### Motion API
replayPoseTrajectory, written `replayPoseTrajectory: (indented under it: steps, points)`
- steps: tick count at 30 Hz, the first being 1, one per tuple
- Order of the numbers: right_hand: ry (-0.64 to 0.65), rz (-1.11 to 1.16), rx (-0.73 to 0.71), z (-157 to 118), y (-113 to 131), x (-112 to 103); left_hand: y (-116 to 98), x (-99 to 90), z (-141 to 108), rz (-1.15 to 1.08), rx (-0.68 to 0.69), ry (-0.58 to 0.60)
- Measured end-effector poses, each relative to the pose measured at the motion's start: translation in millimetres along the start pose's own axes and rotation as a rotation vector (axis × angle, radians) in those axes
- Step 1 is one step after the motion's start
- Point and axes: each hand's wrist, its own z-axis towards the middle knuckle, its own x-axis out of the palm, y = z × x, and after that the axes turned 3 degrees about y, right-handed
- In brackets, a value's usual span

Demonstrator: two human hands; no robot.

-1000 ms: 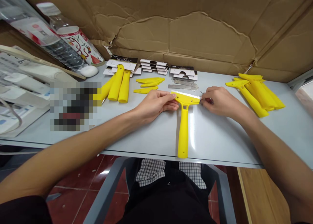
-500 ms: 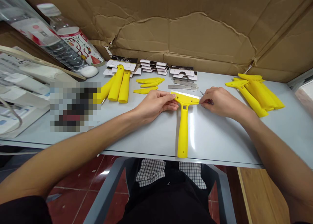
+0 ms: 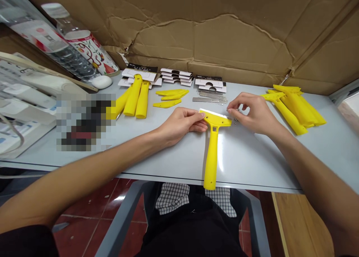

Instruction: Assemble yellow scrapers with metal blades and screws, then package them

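Note:
A yellow scraper (image 3: 211,152) with a T-shaped head is gripped by my left hand (image 3: 179,127), thumb on top of the left end of its head. A thin metal blade (image 3: 215,112) shows along the head's upper edge, and the handle points toward me past the table's front edge. Just beyond the head's right end, my right hand (image 3: 252,111) is closed in a pinch of thumb and forefinger. What the pinch holds is too small to make out. Beneath it lie several tiny metal screws (image 3: 236,122) on the table.
Loose blades (image 3: 210,98) lie behind the scraper, near folded cards (image 3: 210,84). Yellow cover strips (image 3: 171,96) and handles (image 3: 136,100) are to the left; more yellow scraper parts (image 3: 297,109) are piled right. A bottle (image 3: 86,48) leans against cardboard (image 3: 213,36).
The scraper and my left hand have shifted slightly toward me and right. My right hand has lifted from the screws, its thumb and forefinger now pinched above them.

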Motion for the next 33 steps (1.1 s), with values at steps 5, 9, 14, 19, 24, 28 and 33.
replayPoseTrajectory:
  steps: [5, 9, 14, 19, 24, 28, 33]
  points:
    - [0.039, 0.051, -0.037, -4.1, 10.2, 15.3, 1.3, 0.2, 0.3, 0.004, 0.007, 0.002]
    - [0.000, 0.018, -0.133, -6.8, 14.4, 23.9, 3.4, -0.4, 0.8, 0.025, 0.026, 0.019]
    - [-0.009, -0.006, -0.180, -8.7, 18.1, 29.5, 4.7, -0.2, 0.7, 0.028, 0.043, 0.035]
    - [-0.015, -0.012, -0.174, -8.8, 20.4, 31.4, 4.7, 0.6, 0.7, 0.021, 0.050, 0.043]
    - [-0.010, -0.017, -0.165, -9.0, 21.3, 30.9, 5.0, 0.6, 1.3, 0.025, 0.053, 0.061]
    - [-0.029, -0.027, -0.181, -9.5, 20.6, 32.4, 4.0, 1.7, 2.0, 0.007, 0.046, 0.062]
    - [-0.092, -0.049, -0.199, -9.6, 18.6, 37.7, 3.0, 2.6, 2.4, 0.020, 0.031, 0.055]
